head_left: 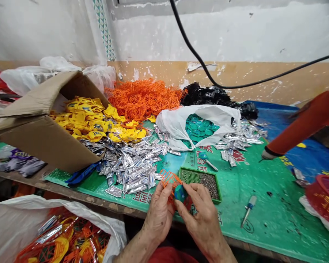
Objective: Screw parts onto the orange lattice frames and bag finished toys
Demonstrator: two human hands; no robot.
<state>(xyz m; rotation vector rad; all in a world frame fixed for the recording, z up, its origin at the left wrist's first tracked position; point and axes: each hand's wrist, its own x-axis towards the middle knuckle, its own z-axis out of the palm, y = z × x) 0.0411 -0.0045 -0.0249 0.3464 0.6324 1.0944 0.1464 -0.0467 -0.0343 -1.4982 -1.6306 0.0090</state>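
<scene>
My left hand (160,208) is closed on an orange plastic lattice piece (170,178), whose open frame sticks up past the fingertips. Between the thumb and fingers of my right hand (199,206) is a small rounded teal plastic piece (180,193), held against the orange one. Whether the two are joined, I cannot tell. Just beyond my hands lies a green tray (220,200) with small metal screws (209,181) in its right part. A loose teal piece (203,155) lies behind the tray. Silver foil-like parts (131,164) are heaped to the left.
A cardboard box (48,140) spills yellow parts (90,118). Behind are orange lattices (145,96), black parts (205,95) and a white bag (172,124) of teal pieces. An orange-red power tool (298,128), a screwdriver (248,211) and a red basket (323,201) are right. A bag (109,219) sits lower left.
</scene>
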